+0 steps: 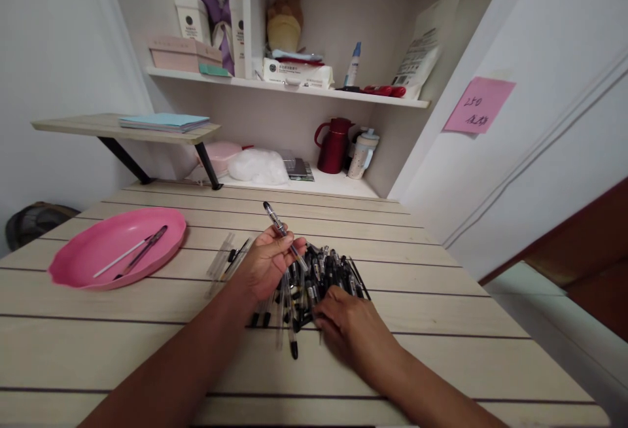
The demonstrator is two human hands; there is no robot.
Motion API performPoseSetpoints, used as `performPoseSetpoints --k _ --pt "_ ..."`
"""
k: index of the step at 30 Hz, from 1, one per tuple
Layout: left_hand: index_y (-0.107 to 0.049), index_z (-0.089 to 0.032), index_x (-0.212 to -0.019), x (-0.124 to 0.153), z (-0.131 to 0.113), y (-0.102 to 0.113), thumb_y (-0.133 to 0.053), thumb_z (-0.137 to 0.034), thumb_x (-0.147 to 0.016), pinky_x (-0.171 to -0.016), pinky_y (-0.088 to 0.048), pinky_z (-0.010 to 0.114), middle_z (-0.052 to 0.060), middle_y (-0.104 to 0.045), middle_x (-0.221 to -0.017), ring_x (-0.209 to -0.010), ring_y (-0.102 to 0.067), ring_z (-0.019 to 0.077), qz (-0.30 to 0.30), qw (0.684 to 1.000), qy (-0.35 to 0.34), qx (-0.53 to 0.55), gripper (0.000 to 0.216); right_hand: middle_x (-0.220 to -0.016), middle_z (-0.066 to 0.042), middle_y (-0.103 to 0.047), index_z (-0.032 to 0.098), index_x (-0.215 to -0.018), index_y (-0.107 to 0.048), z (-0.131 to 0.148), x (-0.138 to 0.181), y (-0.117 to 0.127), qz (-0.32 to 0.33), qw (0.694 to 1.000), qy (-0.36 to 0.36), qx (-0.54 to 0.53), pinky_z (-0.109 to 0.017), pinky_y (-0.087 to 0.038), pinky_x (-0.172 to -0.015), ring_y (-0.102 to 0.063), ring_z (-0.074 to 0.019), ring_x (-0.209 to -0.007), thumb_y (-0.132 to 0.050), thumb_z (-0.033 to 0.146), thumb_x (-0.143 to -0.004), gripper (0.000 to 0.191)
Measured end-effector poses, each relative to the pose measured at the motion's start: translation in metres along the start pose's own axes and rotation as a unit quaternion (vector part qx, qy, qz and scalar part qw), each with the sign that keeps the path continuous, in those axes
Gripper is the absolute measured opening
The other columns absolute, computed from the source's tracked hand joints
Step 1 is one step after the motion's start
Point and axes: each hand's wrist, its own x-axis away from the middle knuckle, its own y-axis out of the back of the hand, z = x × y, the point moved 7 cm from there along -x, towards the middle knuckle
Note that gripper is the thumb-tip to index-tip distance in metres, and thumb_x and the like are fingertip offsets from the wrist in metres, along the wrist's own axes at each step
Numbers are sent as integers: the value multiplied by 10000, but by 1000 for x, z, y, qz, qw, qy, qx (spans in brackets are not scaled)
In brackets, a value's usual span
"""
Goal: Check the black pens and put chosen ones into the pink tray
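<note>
My left hand (267,261) is raised a little above the wooden table (147,343) and grips a clear pen with a black tip (280,226), which points up and away. Just to its right lies a pile of black and clear pens (324,274). My right hand (346,326) rests palm down on the near edge of that pile, fingers touching the pens. A few clear pen barrels (223,259) lie to the left of my left hand.
A pink oval tray (78,264) at the left holds a dark pen (144,251) and a white refill (120,259). Behind the table are shelves with a red jug (334,146), bottles and boxes. A small raised shelf (88,125) stands at the back left.
</note>
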Motion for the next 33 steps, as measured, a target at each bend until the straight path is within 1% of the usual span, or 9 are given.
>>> performPoseSetpoints --k 3,8,14,17,20,24,28,31,33 --pt "-541 -156 -810 0 1 0 -614 -38 -681 -740 -494 269 -4 -581 -743 -751 -625 129 5 1000 3 -4 189 -803 -20 -585 205 -784 -618 12 -1 -1 17 999 29 -10 -206 -364 -574 -564 -121 -674 -479 174 -816 146" --pt "-544 -155 -801 0 1 1 -617 -23 -670 -728 -492 267 -6 -579 -732 -726 -625 124 -8 1000 1 7 200 -834 -48 -602 188 -789 -615 29 -11 -13 47 996 55 58 -234 -385 -554 -574 -156 -647 -530 212 -786 89" --pt "-542 -158 -801 1 1 -1 -621 -27 -665 -715 -483 262 -6 -579 -735 -729 -621 128 -6 1000 5 11 205 -779 -62 -594 160 -751 -602 32 -12 -20 22 995 67 65 -228 -389 -560 -565 -144 -628 -508 165 -791 102" --pt "-542 -162 -807 2 2 -1 -625 -22 -652 -703 -480 259 -9 -576 -738 -730 -618 131 -11 1000 8 10 224 -750 -47 -588 166 -732 -591 30 -7 -12 -17 997 69 13 -237 -392 -576 -553 -144 -632 -471 122 -785 138" --pt "-544 -160 -800 2 1 -2 -630 -26 -645 -675 -475 234 -9 -570 -740 -732 -610 125 -7 1000 4 6 223 -754 -31 -588 178 -778 -596 16 -4 3 -76 988 53 -127 -226 -394 -596 -548 -133 -671 -456 65 -740 184" --pt "-550 -160 -795 3 -1 -5 -631 -35 -653 -625 -460 185 -18 -559 -720 -685 -587 89 -4 1000 -9 3 206 -717 -17 -578 186 -823 -615 -24 -7 20 -167 925 -43 -338 -237 -398 -574 -517 -127 -632 -481 126 -725 176" --pt "-546 -163 -818 5 2 -7 -631 -42 -660 -620 -462 181 -14 -566 -744 -658 -575 75 -7 1000 -3 -6 217 -634 -13 -589 156 -895 -627 -60 -15 16 -189 795 -165 -553 -234 -385 -506 -493 -113 -537 -532 261 -736 212" --pt "-532 -159 -811 6 7 -8 -633 -50 -663 -624 -474 198 -9 -570 -747 -659 -582 83 -17 999 11 -28 210 -625 -2 -601 155 -840 -624 -67 -18 19 -218 708 -184 -646 -209 -379 -500 -501 -96 -535 -617 266 -681 194" --pt "-522 -158 -801 6 9 -9 -635 -58 -667 -636 -484 210 -2 -577 -766 -680 -592 93 -23 999 10 -32 202 -635 9 -602 162 -777 -616 -68 -19 21 -234 688 -182 -662 -194 -376 -500 -510 -88 -548 -651 238 -650 153"
